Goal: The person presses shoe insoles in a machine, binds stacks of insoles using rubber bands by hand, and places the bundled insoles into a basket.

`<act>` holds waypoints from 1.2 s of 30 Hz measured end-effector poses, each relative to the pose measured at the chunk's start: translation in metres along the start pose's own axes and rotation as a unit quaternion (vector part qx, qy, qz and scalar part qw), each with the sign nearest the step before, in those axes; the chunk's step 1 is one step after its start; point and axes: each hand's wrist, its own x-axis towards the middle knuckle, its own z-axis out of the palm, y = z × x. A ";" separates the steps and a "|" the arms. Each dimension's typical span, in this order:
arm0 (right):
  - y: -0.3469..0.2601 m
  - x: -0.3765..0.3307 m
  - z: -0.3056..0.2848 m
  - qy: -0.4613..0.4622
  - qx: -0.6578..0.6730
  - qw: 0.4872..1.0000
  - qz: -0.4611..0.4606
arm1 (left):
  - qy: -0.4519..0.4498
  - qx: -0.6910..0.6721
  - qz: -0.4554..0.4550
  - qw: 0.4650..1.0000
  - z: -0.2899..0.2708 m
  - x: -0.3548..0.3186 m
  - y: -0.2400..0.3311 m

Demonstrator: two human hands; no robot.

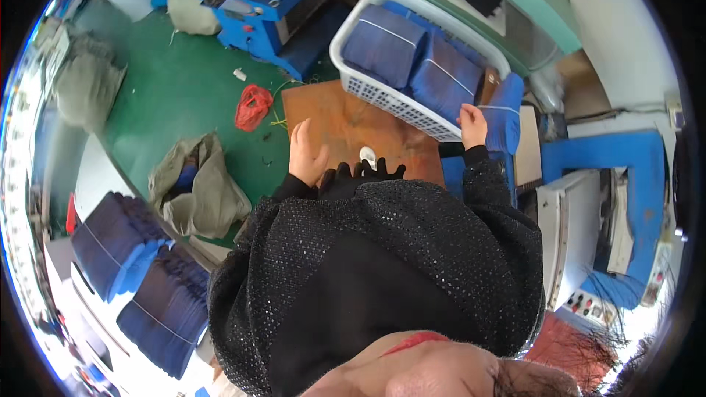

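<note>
Two hands are out in front of a person in a sparkly black knit top. The right hand [473, 125] is closed on a tied bundle of folded blue cloth [504, 112], gripping it by its thin white string just outside the right end of a white perforated plastic basket [382, 95]. More tied blue bundles lie packed inside that basket. The left hand [305, 154] hangs open, fingers loosely spread, over a worn brown wooden surface [334, 121] on which the basket rests. A tangle of red string [253, 106] lies on the green floor [176, 88], near a crumpled grey-green sack [202, 187].
</note>
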 end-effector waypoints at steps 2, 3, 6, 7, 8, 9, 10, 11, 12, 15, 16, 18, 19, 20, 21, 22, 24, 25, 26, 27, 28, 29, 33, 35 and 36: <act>0.012 -0.008 -0.015 0.023 -0.006 0.999 0.031 | -0.062 -0.010 0.020 0.998 0.015 0.015 0.012; 0.014 -0.008 -0.021 0.048 -0.056 0.997 0.005 | -0.087 -0.012 0.026 0.996 0.023 0.022 0.019; 0.016 -0.001 -0.046 0.111 -0.102 0.987 -0.054 | -0.144 -0.033 0.047 0.988 0.051 0.047 0.040; 0.015 0.004 -0.057 0.131 -0.123 0.980 -0.083 | -0.162 -0.040 0.043 0.985 0.061 0.055 0.048; 0.014 0.011 -0.068 0.151 -0.141 0.974 -0.091 | -0.176 -0.053 0.076 0.980 0.070 0.064 0.055; 0.014 0.021 -0.079 0.172 -0.155 0.967 -0.110 | -0.192 -0.063 0.101 0.974 0.080 0.076 0.063; 0.014 0.031 -0.091 0.197 -0.168 0.958 -0.124 | -0.210 -0.071 0.121 0.968 0.090 0.088 0.072; 0.015 0.042 -0.106 0.173 -0.146 0.968 -0.107 | -0.231 -0.083 0.117 0.962 0.100 0.099 0.081; 0.017 0.055 -0.117 0.188 -0.175 0.962 -0.088 | -0.257 -0.094 0.107 0.956 0.111 0.110 0.091; 0.034 0.096 -0.157 0.179 -0.207 0.962 0.007 | -0.357 -0.164 0.038 0.919 0.155 0.143 0.119; 0.043 0.103 -0.167 0.109 -0.151 0.980 0.071 | -0.396 -0.186 -0.007 0.899 0.172 0.154 0.128; 0.060 0.115 -0.185 -0.028 -0.037 0.978 0.203 | -0.457 -0.240 -0.041 0.856 0.212 0.173 0.146; 0.069 0.117 -0.186 -0.042 -0.026 0.973 0.225 | -0.472 -0.259 -0.067 0.840 0.236 0.177 0.155; 0.075 0.119 -0.189 -0.060 0.062 0.964 0.252 | -0.484 -0.273 -0.094 0.826 0.260 0.181 0.164; 0.081 0.120 -0.186 -0.049 0.141 0.945 0.291 | -0.494 -0.281 -0.115 0.815 0.285 0.182 0.173; 0.083 0.120 -0.184 -0.063 0.229 0.916 0.325 | -0.505 -0.281 -0.144 0.803 0.308 0.182 0.182; 0.082 0.119 -0.175 -0.047 0.228 0.916 0.326 | -0.505 -0.303 -0.160 0.792 0.354 0.186 0.193; 0.079 0.119 -0.171 -0.063 0.238 0.916 0.318 | -0.503 -0.267 -0.162 0.806 0.376 0.190 0.195; 0.075 0.119 -0.165 -0.056 0.242 0.915 0.318 | -0.502 -0.222 -0.174 0.818 0.395 0.190 0.197; 0.070 0.119 -0.162 -0.055 0.247 0.915 0.313 | -0.474 -0.265 -0.181 0.820 0.411 0.187 0.197; 0.066 0.117 -0.156 -0.025 0.243 0.913 0.328 | -0.458 -0.320 -0.186 0.808 0.426 0.187 0.196; 0.062 0.116 -0.153 -0.075 0.322 0.867 0.373 | -0.442 -0.365 -0.198 0.795 0.440 0.190 0.194; 0.059 0.112 -0.139 -0.147 0.270 0.905 0.294 | -0.423 -0.342 -0.269 0.794 0.468 0.187 0.184; 0.061 0.112 -0.135 -0.106 0.359 0.858 0.352 | -0.420 -0.299 -0.256 0.818 0.470 0.184 0.183; 0.061 0.113 -0.136 -0.050 0.397 0.833 0.381 | -0.424 -0.265 -0.238 0.833 0.469 0.181 0.184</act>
